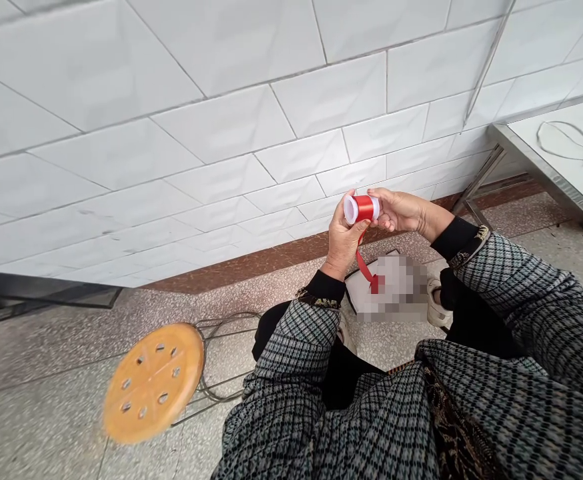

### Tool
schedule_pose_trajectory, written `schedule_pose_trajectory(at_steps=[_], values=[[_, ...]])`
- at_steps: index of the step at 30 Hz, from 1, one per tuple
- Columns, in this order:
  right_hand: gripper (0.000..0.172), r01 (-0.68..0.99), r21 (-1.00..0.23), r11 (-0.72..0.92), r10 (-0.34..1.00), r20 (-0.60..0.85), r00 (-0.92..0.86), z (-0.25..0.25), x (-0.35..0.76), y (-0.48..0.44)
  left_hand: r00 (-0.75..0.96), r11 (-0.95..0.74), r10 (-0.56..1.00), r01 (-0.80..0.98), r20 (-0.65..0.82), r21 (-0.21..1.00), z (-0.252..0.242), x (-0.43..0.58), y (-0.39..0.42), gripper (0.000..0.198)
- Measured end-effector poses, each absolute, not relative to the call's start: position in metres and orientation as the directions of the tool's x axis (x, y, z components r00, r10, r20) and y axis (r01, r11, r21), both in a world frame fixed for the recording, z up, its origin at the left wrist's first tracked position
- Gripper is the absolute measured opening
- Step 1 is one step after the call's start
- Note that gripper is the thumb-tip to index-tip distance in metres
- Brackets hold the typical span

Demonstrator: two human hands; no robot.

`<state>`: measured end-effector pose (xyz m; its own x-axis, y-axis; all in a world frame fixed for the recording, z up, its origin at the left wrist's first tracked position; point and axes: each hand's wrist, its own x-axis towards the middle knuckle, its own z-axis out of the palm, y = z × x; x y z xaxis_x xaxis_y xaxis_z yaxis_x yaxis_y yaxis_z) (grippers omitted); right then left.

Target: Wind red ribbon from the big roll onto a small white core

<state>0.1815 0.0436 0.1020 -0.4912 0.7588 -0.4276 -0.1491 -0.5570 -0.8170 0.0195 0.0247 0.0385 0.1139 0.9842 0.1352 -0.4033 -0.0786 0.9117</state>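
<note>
Between my two hands is a white spool of red ribbon (364, 208), held up before the tiled wall. My left hand (342, 235) is closed around its near end, thumb below and fingers behind. At the other end, my right hand (400, 211) grips the spool's right rim with bent fingers, partly hidden by the spool. A loose tail of red ribbon (363, 265) hangs from the spool down toward a white bag (364, 291) on the floor. Part of that bag is blurred out.
An orange round stool (154, 383) with holes in its seat and a metal frame is at the lower left. On the right stands a metal-edged table (531, 157) with a white cable (566, 157) on it. White tiles (231, 160) cover the wall ahead.
</note>
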Motion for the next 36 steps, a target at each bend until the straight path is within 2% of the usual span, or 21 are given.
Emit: schedule_pose_trajectory(at_steps=[4, 6, 8, 11, 14, 19, 25, 31, 36], values=[[0.051, -0.078, -0.821, -0.565, 0.726, -0.45, -0.52, 0.098, 0.183, 0.043, 0.138, 0.003, 0.988, -0.464, 0.069, 0.886, 0.044, 0.018, 0.02, 0.056], [0.042, -0.076, -0.885, -0.46, 0.791, -0.37, -0.487, 0.098, 0.182, 0.04, 0.118, 0.042, 0.993, -0.501, 0.02, 0.864, 0.044, 0.019, 0.02, 0.053], [0.026, -0.116, -0.947, -0.298, 0.879, -0.225, -0.421, 0.096, 0.178, 0.038, 0.086, 0.059, 0.996, -0.538, -0.015, 0.841, 0.042, 0.02, 0.02, 0.052], [0.035, -0.146, -0.983, -0.115, 0.95, -0.065, -0.305, 0.091, 0.171, 0.037, 0.069, 0.075, 0.997, -0.566, -0.044, 0.821, 0.041, 0.024, 0.022, 0.053], [0.034, -0.106, -0.993, -0.053, 0.977, -0.029, -0.211, 0.086, 0.166, 0.039, 0.073, 0.085, 0.996, -0.542, -0.054, 0.836, 0.041, 0.027, 0.022, 0.055], [0.025, -0.093, -0.992, -0.081, 0.997, -0.079, -0.023, 0.093, 0.164, 0.042, 0.1, 0.087, 0.994, -0.407, -0.05, 0.909, 0.038, 0.027, 0.018, 0.05], [0.004, -0.089, -0.989, -0.118, 0.993, -0.118, 0.001, 0.102, 0.168, 0.044, 0.072, -0.128, 0.986, -0.248, 0.15, 0.96, 0.03, 0.024, 0.016, 0.049], [0.024, -0.142, -0.968, -0.205, 0.979, -0.2, -0.049, 0.102, 0.17, 0.043, 0.065, -0.128, 0.987, -0.211, 0.145, 0.969, 0.023, 0.027, 0.015, 0.048], [0.027, -0.195, -0.942, -0.272, 0.962, -0.262, -0.075, 0.103, 0.171, 0.043, 0.041, -0.146, 0.988, -0.116, 0.151, 0.982, 0.02, 0.027, 0.015, 0.042]])
